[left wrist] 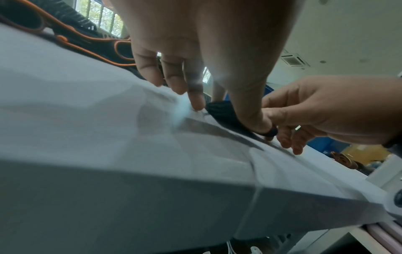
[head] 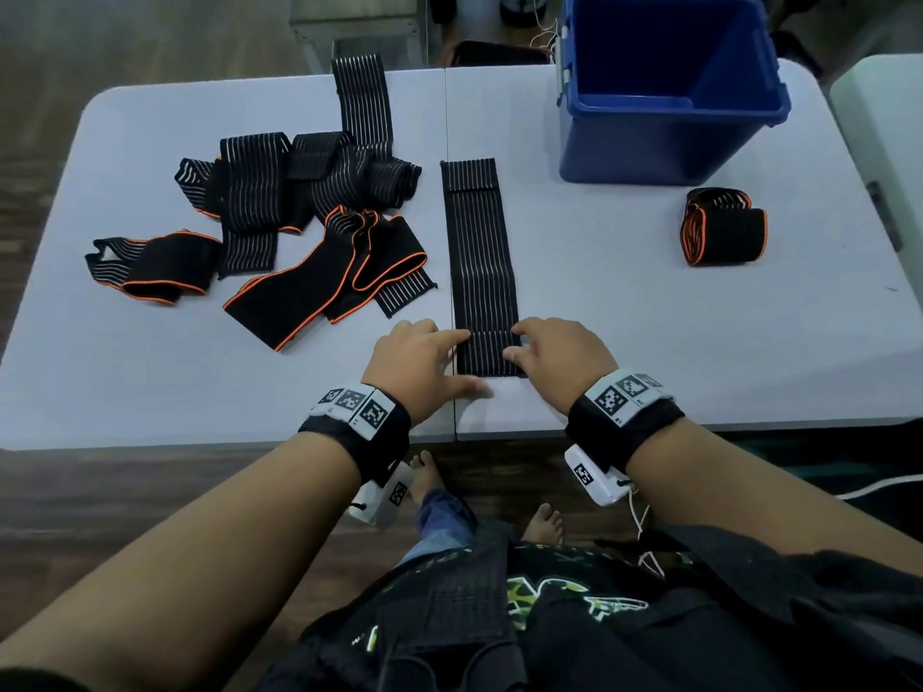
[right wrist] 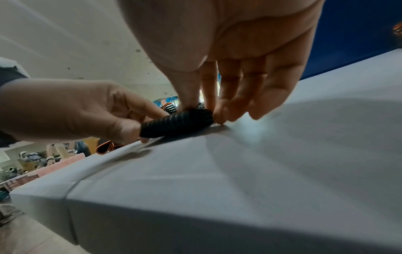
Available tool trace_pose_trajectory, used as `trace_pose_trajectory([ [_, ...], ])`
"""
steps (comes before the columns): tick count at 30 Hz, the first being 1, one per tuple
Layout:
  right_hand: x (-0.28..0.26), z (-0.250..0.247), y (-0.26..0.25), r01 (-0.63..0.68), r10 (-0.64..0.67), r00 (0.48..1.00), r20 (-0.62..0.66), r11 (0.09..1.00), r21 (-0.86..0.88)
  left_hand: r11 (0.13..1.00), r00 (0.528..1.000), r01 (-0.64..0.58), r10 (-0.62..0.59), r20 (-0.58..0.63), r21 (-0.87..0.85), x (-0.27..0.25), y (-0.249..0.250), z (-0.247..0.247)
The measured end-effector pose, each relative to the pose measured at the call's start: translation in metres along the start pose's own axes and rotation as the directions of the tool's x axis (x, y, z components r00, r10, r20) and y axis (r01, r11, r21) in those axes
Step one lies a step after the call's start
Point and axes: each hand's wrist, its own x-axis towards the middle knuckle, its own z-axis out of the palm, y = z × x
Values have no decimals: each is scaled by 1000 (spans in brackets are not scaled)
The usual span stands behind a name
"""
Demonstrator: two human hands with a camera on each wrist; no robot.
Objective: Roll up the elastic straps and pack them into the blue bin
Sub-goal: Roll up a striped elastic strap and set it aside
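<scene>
A black strap with white stripes [head: 479, 252] lies flat and lengthwise on the grey table [head: 649, 342]. Its near end is curled into a small roll [right wrist: 176, 124], which also shows in the left wrist view [left wrist: 219, 111]. My left hand [head: 462, 362] pinches the roll's left side between thumb and fingers. My right hand [head: 517, 342] pinches its right side. The blue bin [head: 669, 87] stands open at the far right, and nothing shows inside it. One rolled strap with orange trim [head: 724, 227] lies in front of the bin.
A loose pile of unrolled black straps [head: 299, 207], some edged in orange, covers the table's left half. One long strap [head: 362, 97] runs off the far edge. The table's front edge is just under my wrists.
</scene>
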Motion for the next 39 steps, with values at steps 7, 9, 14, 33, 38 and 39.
trace_pose_trajectory([
  [7, 8, -4, 14, -8, 4, 994, 111, 999, 35, 973, 999, 33, -35, -5, -227, 7, -15, 1],
  [9, 12, -5, 14, -63, 51, 996, 72, 984, 166, 962, 999, 54, -53, 12, -268, 10, -12, -1],
  [14, 18, -5, 10, -117, 101, 992, 72, 957, 266, 924, 994, 108, -109, 18, -367, 15, -9, -2],
  [33, 31, -18, -7, -169, 172, 985, -3, 970, 174, 955, 977, 129, -169, -129, -268, 31, 7, -7],
  [38, 31, -15, -10, -91, 90, 995, 45, 996, 19, 995, 989, 14, -28, -147, -96, 34, 8, -8],
  [39, 29, -15, -9, -73, 73, 996, 53, 997, -4, 994, 991, 10, -24, -132, -109, 33, 5, -6],
])
